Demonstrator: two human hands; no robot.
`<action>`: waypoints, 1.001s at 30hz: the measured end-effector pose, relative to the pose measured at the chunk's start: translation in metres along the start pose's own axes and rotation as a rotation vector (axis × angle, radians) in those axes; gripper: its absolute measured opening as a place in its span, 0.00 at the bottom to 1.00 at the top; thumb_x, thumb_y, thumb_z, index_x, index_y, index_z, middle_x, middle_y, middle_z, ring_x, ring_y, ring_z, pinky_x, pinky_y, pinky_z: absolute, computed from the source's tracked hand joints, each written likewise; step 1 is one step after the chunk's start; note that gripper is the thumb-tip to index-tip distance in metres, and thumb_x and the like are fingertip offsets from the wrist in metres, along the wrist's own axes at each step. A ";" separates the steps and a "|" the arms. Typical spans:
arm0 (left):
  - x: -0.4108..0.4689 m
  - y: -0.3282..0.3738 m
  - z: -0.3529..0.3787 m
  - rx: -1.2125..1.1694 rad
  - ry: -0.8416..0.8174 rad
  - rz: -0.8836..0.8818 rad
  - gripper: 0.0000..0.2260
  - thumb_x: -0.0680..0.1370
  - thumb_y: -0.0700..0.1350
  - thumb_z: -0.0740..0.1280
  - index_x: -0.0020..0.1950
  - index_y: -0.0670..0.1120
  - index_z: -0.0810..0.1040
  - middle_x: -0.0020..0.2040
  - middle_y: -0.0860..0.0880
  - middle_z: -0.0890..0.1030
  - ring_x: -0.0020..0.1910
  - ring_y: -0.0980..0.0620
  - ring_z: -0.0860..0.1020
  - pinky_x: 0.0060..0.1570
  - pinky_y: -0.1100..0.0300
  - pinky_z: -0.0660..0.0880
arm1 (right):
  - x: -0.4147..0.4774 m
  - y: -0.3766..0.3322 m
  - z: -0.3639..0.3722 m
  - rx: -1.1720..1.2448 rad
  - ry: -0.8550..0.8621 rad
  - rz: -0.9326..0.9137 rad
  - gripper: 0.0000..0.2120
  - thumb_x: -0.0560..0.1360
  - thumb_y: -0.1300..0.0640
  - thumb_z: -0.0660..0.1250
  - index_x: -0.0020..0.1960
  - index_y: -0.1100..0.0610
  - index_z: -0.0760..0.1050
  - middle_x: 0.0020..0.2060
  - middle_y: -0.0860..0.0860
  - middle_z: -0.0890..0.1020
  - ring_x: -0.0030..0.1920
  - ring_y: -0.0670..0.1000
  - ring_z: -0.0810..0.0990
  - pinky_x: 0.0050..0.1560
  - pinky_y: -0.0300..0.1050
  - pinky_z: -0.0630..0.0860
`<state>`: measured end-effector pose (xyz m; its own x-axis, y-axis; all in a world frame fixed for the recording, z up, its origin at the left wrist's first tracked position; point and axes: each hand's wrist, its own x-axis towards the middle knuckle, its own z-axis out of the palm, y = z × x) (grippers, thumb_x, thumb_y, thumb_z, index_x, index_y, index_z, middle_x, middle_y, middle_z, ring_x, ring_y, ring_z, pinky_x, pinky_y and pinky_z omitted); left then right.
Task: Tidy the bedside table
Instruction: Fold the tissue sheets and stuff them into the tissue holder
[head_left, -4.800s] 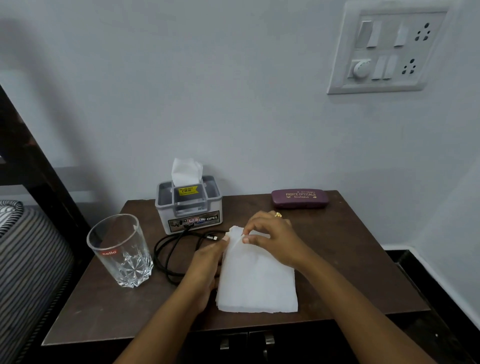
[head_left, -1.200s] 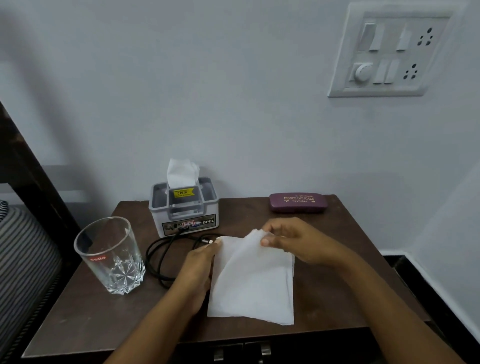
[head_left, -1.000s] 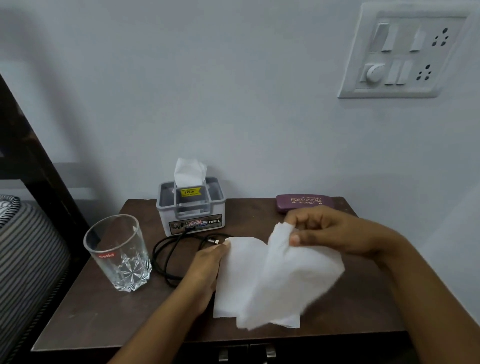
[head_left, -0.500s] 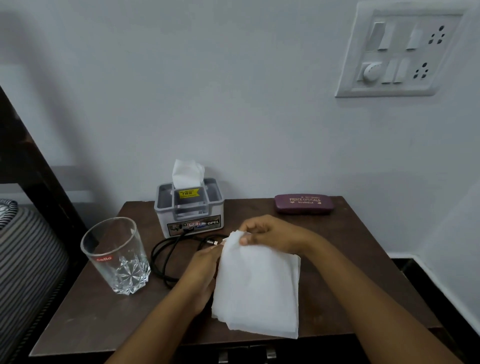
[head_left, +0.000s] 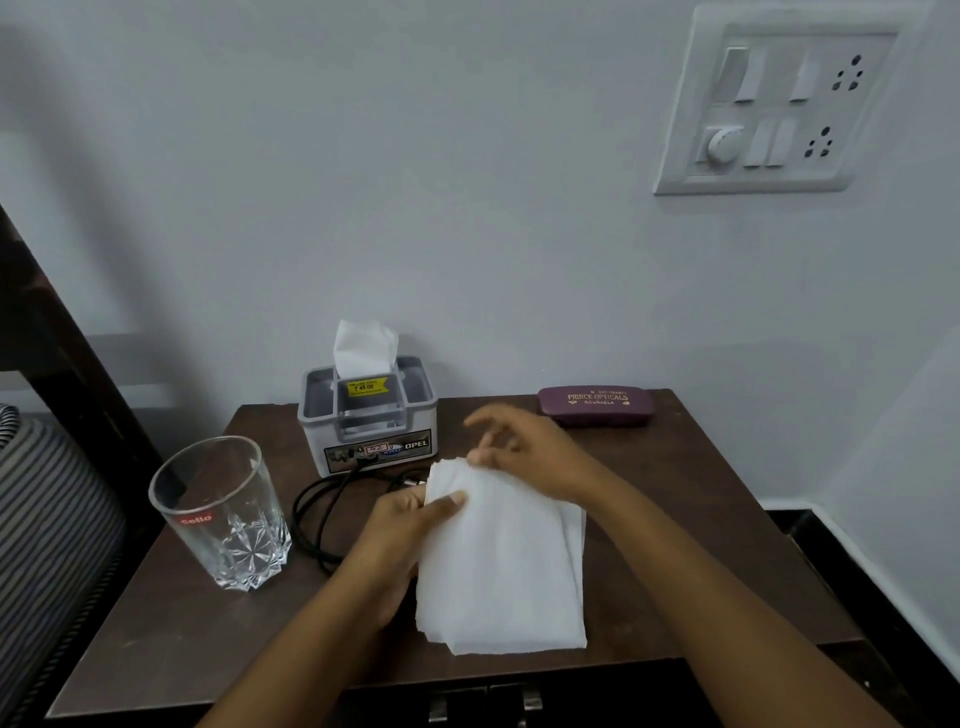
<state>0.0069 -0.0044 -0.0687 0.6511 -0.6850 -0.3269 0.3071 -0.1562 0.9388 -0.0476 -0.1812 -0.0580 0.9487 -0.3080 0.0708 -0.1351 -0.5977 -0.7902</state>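
Tissue (head_left: 498, 561) mid-fold near the surface (head_left: 701, 519) front edge. The left hand (head_left: 410, 525) pinches it, and the right hand (head_left: 524, 452) hovers, blurred, fingers apparently loose. Next, press flat.

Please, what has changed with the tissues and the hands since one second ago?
The right hand had lifted one sheet; it laid the sheet back on the tissue stack and now appears to have let go, fingers spread above the top edge. The left hand still pinches the stack's left edge. The glass, tissue box, cable and spectacle case stayed put.
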 end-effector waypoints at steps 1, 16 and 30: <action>-0.002 0.003 0.001 -0.003 -0.002 0.011 0.07 0.75 0.42 0.66 0.48 0.40 0.81 0.46 0.40 0.84 0.40 0.49 0.83 0.40 0.57 0.78 | -0.007 0.001 -0.007 0.147 0.079 0.070 0.17 0.73 0.44 0.67 0.61 0.44 0.71 0.51 0.47 0.81 0.49 0.44 0.78 0.52 0.44 0.76; -0.042 0.045 0.021 -0.085 -0.113 0.017 0.12 0.77 0.45 0.64 0.55 0.40 0.79 0.51 0.41 0.84 0.49 0.44 0.83 0.49 0.51 0.80 | -0.114 -0.010 0.001 1.274 -0.050 0.412 0.30 0.62 0.55 0.79 0.61 0.63 0.77 0.57 0.60 0.81 0.59 0.60 0.79 0.60 0.56 0.76; -0.070 0.043 -0.003 0.047 -0.144 0.131 0.09 0.70 0.37 0.68 0.48 0.42 0.84 0.45 0.42 0.85 0.42 0.47 0.84 0.40 0.56 0.81 | -0.131 -0.049 -0.018 0.832 0.084 0.219 0.12 0.73 0.68 0.65 0.54 0.60 0.80 0.52 0.56 0.84 0.52 0.53 0.83 0.52 0.45 0.81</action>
<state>-0.0234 0.0392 -0.0056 0.5760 -0.7960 -0.1859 0.1911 -0.0900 0.9774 -0.1702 -0.1250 -0.0172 0.8970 -0.4265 -0.1160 -0.0276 0.2079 -0.9778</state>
